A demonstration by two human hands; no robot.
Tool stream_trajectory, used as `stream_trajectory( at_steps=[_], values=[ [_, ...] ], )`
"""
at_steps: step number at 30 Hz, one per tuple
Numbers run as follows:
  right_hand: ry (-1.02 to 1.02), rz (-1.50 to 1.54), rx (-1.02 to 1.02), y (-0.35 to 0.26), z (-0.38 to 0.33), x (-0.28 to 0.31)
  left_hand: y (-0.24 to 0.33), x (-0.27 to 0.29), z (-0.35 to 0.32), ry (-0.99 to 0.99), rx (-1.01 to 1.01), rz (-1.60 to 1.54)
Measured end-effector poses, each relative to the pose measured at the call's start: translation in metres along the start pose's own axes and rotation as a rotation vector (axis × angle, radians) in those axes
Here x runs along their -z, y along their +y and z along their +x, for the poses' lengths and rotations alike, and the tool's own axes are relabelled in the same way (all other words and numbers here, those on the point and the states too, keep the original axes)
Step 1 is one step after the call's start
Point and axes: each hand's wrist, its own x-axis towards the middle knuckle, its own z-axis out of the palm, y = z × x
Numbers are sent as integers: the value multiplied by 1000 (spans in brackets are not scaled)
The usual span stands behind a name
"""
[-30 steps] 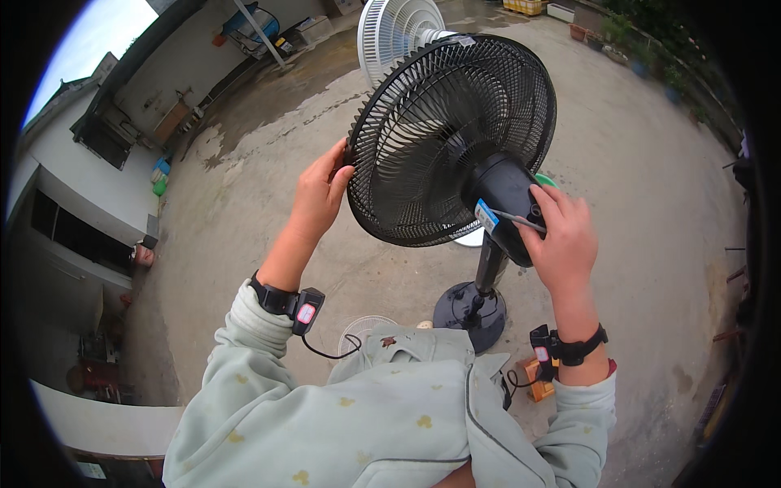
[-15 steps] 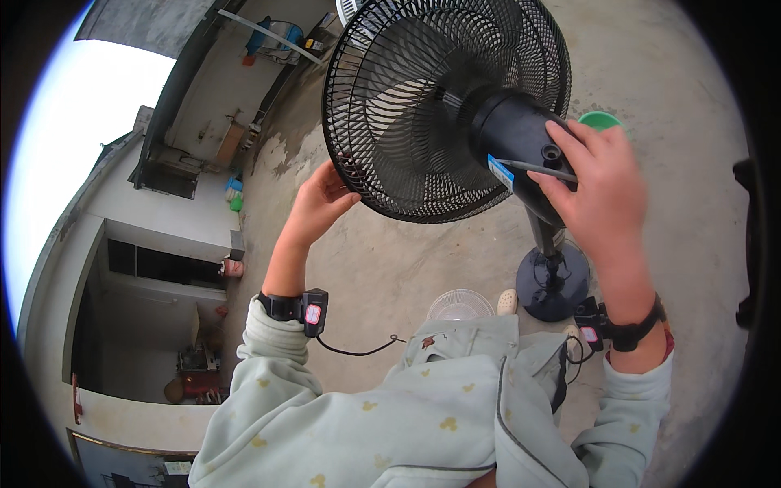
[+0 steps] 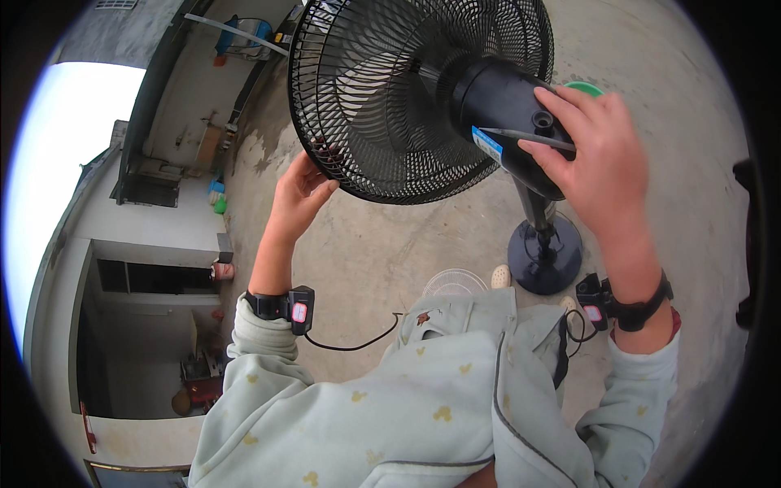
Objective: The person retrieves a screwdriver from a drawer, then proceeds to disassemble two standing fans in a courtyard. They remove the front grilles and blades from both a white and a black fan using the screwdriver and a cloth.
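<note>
A black pedestal fan [image 3: 480,99] stands before me on a round base [image 3: 545,254], its head tilted and its wire cage facing away to the left. My left hand [image 3: 299,195] has its fingers curled round the near lower rim of the cage [image 3: 382,193]. On the back of the fan head, my right hand [image 3: 598,150] grips the motor housing [image 3: 500,98], thumb below and fingers over the top. A narrow grey strip [image 3: 521,134] shows by the right thumb; I cannot tell whether it is a tool or part of the housing. A blue label [image 3: 487,145] is stuck beside it.
A round, pale wire grille [image 3: 454,282] lies on the concrete floor [image 3: 390,252] near my feet, beside a light clog [image 3: 500,276]. Behind the fan is a green basin [image 3: 584,87]. Buildings with a doorway and a pink bucket [image 3: 222,270] line the left.
The view has shifted, so the fan and both hands now appear higher and further left. Both hands keep their holds on the cage rim and motor housing.
</note>
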Motion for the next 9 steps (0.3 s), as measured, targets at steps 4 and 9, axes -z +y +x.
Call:
stream_trajectory(
  at_steps=[4, 9],
  values=[
    [-61, -22, -9, -4, 6, 6, -16, -8, -5, -16, -57, -100],
    [-58, -70, 29, -32, 0, 25, -48, -7, -7, -60, 80, -26]
  ],
)
